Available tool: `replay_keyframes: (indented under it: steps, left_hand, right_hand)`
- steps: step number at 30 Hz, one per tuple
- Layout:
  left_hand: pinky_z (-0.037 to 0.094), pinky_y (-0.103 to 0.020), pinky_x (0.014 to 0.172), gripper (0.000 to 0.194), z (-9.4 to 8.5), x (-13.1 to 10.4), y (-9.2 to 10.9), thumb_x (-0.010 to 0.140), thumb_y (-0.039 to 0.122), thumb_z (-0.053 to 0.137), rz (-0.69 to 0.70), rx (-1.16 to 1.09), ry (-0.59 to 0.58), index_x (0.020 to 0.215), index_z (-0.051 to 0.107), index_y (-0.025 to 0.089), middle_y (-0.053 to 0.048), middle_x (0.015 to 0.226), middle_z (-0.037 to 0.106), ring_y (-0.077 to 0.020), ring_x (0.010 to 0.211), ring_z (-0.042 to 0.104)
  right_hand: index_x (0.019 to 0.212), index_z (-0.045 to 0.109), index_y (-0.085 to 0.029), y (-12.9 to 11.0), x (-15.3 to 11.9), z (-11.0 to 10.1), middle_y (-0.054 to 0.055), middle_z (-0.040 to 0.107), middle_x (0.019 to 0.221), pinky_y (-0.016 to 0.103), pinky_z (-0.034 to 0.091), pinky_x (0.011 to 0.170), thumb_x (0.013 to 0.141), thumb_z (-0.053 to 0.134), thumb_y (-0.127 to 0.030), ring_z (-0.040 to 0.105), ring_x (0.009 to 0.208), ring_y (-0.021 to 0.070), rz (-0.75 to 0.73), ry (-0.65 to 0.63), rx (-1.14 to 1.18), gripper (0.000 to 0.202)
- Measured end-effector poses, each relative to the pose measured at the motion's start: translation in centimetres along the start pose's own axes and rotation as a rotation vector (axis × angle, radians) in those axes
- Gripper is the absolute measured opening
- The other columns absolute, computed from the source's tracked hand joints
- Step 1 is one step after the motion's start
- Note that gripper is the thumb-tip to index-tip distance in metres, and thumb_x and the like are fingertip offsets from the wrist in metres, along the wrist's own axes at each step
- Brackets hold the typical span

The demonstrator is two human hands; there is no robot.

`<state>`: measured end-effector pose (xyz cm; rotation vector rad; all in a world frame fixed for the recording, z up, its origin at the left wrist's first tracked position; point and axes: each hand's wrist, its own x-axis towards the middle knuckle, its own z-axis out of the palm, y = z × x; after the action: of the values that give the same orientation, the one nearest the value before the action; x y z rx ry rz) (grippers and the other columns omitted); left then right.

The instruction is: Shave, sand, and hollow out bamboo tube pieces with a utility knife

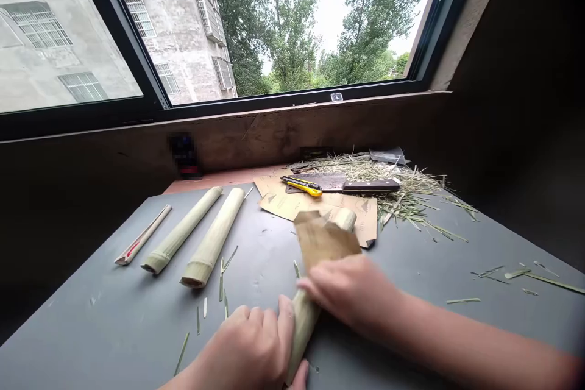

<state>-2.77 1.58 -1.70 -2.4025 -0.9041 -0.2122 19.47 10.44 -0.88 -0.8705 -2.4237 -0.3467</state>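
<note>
A pale green bamboo piece lies slanted at the front of the grey table, its far end showing beyond a brown sheet of sandpaper. My left hand is wrapped round the near part of the bamboo, thumb tip on its right side. Farther up, my right hand is closed over the sandpaper and presses it on top of the bamboo; it is slightly blurred. The bamboo's middle is hidden under that hand and the sheet.
Two bamboo pieces and a thinner stick lie left. Behind are sandpaper sheets, a yellow cutter, a cleaver and a heap of shavings. Slivers dot the grey table below a window.
</note>
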Motion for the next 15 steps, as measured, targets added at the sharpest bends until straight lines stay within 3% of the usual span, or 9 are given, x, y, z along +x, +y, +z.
replay_keyframes:
  steps: [3,6,9,11,15]
  left_hand:
    - [0.042,-0.03,0.038,0.046,0.1,0.0,0.0,0.075,0.039,0.049,0.012,-0.001,0.025,0.099,0.07,0.006,-0.001,0.055,0.062,-0.0173,0.04,0.052]
    - [0.041,-0.031,0.037,0.045,0.3,-0.1,0.1,0.084,0.038,0.042,0.043,-0.004,0.058,0.099,0.069,0.006,-0.002,0.054,0.061,-0.0176,0.04,0.053]
    - [0.038,-0.031,0.035,0.049,0.7,-0.4,0.1,0.096,0.035,0.028,0.088,0.003,0.131,0.098,0.067,0.006,-0.003,0.056,0.063,-0.0168,0.039,0.053]
    - [0.036,-0.031,0.034,0.056,0.8,-0.5,0.2,0.1,0.035,0.019,0.114,0.004,0.157,0.096,0.067,0.006,-0.002,0.053,0.061,-0.0157,0.035,0.049]
    - [0.036,-0.03,0.034,0.063,0.8,-0.6,0.4,0.103,0.038,0.012,0.096,-0.037,0.179,0.092,0.065,0.007,0.0,0.048,0.055,-0.0147,0.034,0.048]
  right_hand:
    - [0.06,0.058,-0.02,1.0,0.7,-0.3,0.0,0.054,0.048,0.032,0.021,0.05,0.109,0.021,-0.031,0.036,0.04,0.0127,0.081,0.024,-0.028,0.063]
    - [0.06,0.056,-0.02,-0.7,-0.3,-0.5,0.0,0.056,0.049,0.032,0.021,0.049,0.109,0.023,-0.03,0.04,0.042,0.0126,0.09,0.053,-0.029,0.06]
    - [0.061,0.054,-0.023,-2.7,-1.7,-0.6,-0.004,0.055,0.05,0.031,0.022,0.048,0.106,0.032,-0.031,0.043,0.043,0.0118,-0.074,0.028,0.049,0.051]
    - [0.059,0.053,-0.022,-1.5,-1.8,-0.6,-0.004,0.055,0.048,0.03,0.022,0.047,0.107,0.03,-0.036,0.043,0.042,0.0114,0.021,0.036,0.021,0.055]
    - [0.053,0.049,-0.021,2.2,-0.8,-1.0,-0.001,0.053,0.045,0.03,0.017,0.047,0.107,0.029,-0.032,0.039,0.041,0.0131,0.217,0.081,-0.068,0.058]
